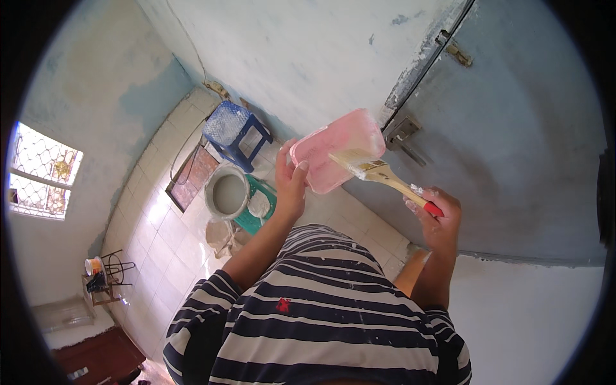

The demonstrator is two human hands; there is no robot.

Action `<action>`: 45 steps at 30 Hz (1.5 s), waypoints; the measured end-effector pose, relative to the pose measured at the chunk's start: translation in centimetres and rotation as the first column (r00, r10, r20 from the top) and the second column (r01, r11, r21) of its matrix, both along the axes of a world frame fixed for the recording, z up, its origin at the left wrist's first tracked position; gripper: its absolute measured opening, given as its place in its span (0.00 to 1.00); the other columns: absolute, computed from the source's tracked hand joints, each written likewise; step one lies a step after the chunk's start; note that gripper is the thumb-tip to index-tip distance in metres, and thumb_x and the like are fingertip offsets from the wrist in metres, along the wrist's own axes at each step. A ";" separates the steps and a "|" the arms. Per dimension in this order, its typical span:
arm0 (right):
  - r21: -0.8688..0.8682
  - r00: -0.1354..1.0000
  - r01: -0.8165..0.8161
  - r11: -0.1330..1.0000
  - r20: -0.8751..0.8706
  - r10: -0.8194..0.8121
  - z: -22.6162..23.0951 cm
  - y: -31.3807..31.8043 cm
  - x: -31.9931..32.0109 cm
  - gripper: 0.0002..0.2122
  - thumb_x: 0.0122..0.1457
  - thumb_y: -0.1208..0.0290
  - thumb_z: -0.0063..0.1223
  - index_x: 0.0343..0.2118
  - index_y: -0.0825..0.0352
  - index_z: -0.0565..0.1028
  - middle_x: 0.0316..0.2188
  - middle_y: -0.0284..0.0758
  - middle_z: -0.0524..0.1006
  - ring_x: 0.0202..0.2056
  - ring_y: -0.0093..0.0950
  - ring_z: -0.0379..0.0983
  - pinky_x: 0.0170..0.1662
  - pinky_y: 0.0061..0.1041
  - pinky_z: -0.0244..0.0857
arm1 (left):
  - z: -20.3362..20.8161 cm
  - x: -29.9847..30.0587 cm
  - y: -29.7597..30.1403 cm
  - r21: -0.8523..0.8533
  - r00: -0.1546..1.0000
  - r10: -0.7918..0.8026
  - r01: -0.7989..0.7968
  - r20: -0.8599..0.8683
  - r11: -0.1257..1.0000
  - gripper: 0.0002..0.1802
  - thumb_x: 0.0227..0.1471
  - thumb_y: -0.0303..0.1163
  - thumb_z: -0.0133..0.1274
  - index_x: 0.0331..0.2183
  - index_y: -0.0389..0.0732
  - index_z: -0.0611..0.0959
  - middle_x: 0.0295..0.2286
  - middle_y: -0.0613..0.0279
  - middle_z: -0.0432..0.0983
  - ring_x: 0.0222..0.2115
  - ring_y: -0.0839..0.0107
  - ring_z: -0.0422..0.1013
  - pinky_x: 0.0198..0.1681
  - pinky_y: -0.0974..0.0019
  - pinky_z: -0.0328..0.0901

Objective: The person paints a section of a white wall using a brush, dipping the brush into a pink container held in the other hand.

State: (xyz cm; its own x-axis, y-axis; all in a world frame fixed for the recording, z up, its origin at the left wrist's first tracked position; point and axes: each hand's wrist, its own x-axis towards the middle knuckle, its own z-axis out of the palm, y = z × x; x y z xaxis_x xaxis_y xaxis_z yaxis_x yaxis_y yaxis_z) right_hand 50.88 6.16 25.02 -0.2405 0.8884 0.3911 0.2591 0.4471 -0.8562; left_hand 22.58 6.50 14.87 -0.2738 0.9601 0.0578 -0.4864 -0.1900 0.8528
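My left hand (292, 183) grips a pink plastic tub (321, 160) by its near left edge, tilted in front of my chest. Pale smears coat the tub's inside. In my right hand (441, 218) is a paintbrush (391, 178) with a wooden handle and a red end. Its pale bristles lie over the tub's opening, against or just above the inner surface; I cannot tell which. White paint marks the fingers of my right hand. Below my left forearm stands a bucket (229, 194) of greyish-white liquid, beside a green stool or crate (264, 189).
A blue plastic stool (234, 131), splashed white, stands by the patchy wall (308, 58). To the right is a grey door (513, 147) with a handle (405, 133) and a bolt (455, 50). A crumpled bag (223, 237) lies near the bucket. Far left stands a small table (102, 292).
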 end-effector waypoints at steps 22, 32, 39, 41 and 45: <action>0.155 0.971 -0.231 0.961 -0.030 0.238 -0.7 0.1 3.7 0.19 0.46 0.86 0.57 0.42 0.68 0.69 0.34 0.38 0.71 0.35 0.27 0.69 0.42 0.24 0.64 | -1.2 9.5 -6.2 0.262 0.901 0.391 -0.337 -0.189 0.904 0.46 0.49 0.46 0.57 0.61 0.34 0.56 0.55 0.48 0.62 0.57 0.60 0.61 0.60 0.57 0.55; 0.282 0.977 -0.210 0.936 0.024 0.212 -1.2 -0.7 4.8 0.18 0.46 0.84 0.57 0.41 0.69 0.68 0.42 0.46 0.76 0.40 0.37 0.76 0.45 0.28 0.69 | -0.7 12.1 -6.0 0.293 0.875 0.423 -0.351 -0.236 0.889 0.55 0.46 0.64 0.56 0.60 0.34 0.54 0.53 0.51 0.59 0.56 0.62 0.60 0.58 0.57 0.57; 0.323 0.991 -0.128 0.938 0.002 0.135 -1.4 -1.1 5.4 0.17 0.46 0.85 0.55 0.40 0.70 0.67 0.43 0.48 0.76 0.41 0.37 0.76 0.45 0.28 0.69 | 0.1 12.8 -5.5 0.313 0.885 0.395 -0.313 -0.247 0.897 0.57 0.46 0.64 0.57 0.61 0.34 0.53 0.54 0.51 0.58 0.57 0.61 0.59 0.59 0.56 0.56; 0.327 0.991 -0.122 0.937 -0.011 0.133 -1.2 -1.1 5.6 0.17 0.46 0.85 0.55 0.40 0.70 0.66 0.43 0.48 0.76 0.41 0.36 0.76 0.46 0.29 0.69 | -0.4 12.8 -5.5 0.332 0.875 0.405 -0.312 -0.264 0.890 0.57 0.46 0.64 0.57 0.61 0.34 0.53 0.54 0.51 0.58 0.57 0.61 0.59 0.59 0.56 0.56; 0.291 0.986 -0.123 0.949 -0.076 0.151 -1.5 -1.1 5.9 0.18 0.47 0.87 0.53 0.42 0.71 0.65 0.43 0.50 0.75 0.43 0.36 0.75 0.48 0.30 0.68 | -0.7 12.9 -5.8 0.359 0.853 0.432 -0.321 -0.293 0.877 0.57 0.46 0.63 0.57 0.61 0.34 0.51 0.55 0.51 0.57 0.57 0.60 0.58 0.60 0.55 0.56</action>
State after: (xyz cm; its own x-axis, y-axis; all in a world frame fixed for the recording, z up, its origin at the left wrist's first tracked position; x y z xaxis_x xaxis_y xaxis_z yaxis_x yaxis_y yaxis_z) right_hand 56.81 5.03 23.56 -0.3010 0.6981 0.6497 0.1014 0.7008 -0.7061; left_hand 35.52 0.73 14.17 -0.5178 0.7111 0.4756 -0.0029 -0.5574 0.8302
